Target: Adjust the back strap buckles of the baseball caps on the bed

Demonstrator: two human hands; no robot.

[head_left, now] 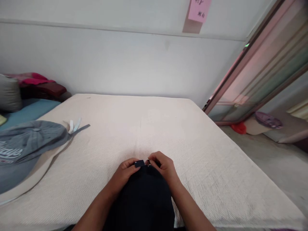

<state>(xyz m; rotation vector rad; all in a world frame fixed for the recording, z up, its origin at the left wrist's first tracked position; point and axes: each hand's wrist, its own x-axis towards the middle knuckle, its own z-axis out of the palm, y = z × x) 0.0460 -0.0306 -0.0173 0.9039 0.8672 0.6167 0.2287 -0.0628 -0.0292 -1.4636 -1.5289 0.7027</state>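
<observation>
A dark navy cap [144, 195] lies between my forearms at the near edge of a cream mattress [149, 128]. My left hand [125, 175] pinches the cap's back strap at a small grey tab [139, 164]. My right hand [162, 166] is closed on the other end of the strap, by a small metal buckle [149, 165]. Both sets of fingers are curled tight and meet at the middle of the strap.
A grey cap with white lettering [26, 144] lies at the mattress's left edge, its strap trailing right. Red and dark clothes [40, 85] and a grey pillow [9, 93] sit far left. A sliding glass door [264, 70] and bare floor [269, 160] are at right.
</observation>
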